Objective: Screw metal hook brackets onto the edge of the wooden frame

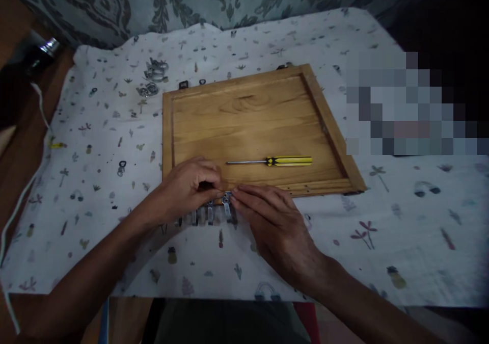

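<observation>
One metal hook (226, 200) sits at the near edge of the wooden panel (244, 122), right of similar hooks (210, 214). Left hand (187, 187): fingertips converge beside the hook; any pinched item is indiscernible. Right hand (274, 212): fingers together, touching its right side; grip unclear. Recommended: keep the hook square, holes uncovered.

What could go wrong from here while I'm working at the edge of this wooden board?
The metal fitting at the fingertips of your left hand and right hand could shift out of line if either hand slips. The screwdriver lies loose on the wooden board, so a bump might make it roll or slide. And tugging the printed cloth might move the board.
</observation>
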Demonstrator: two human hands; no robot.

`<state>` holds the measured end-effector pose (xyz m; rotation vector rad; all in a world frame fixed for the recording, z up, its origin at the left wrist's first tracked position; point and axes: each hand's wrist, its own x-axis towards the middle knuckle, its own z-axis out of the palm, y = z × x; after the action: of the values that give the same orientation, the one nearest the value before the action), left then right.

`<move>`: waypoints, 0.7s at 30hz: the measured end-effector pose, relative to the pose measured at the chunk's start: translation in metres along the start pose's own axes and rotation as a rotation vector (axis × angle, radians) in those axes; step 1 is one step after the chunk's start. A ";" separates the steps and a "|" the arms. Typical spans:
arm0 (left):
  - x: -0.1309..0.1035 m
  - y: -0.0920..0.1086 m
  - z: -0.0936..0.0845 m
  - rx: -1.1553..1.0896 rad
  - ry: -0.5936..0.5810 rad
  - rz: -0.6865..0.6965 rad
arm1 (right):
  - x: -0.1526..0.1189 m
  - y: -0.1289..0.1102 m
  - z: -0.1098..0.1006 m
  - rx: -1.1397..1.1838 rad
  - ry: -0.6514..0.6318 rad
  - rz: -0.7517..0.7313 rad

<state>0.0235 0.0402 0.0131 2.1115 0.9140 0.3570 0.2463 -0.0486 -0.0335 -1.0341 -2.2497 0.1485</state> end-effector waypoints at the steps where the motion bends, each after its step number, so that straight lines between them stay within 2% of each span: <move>1: 0.000 0.000 0.000 0.003 0.003 0.006 | 0.000 0.000 0.001 -0.013 0.008 -0.003; 15: 0.000 0.001 -0.002 -0.017 -0.013 0.023 | 0.001 -0.004 0.001 -0.083 0.003 -0.045; 21: -0.002 0.002 -0.001 -0.012 -0.014 -0.019 | 0.004 -0.004 -0.002 -0.083 0.005 -0.053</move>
<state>0.0226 0.0388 0.0159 2.0906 0.9211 0.3362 0.2428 -0.0489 -0.0280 -1.0149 -2.2931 0.0300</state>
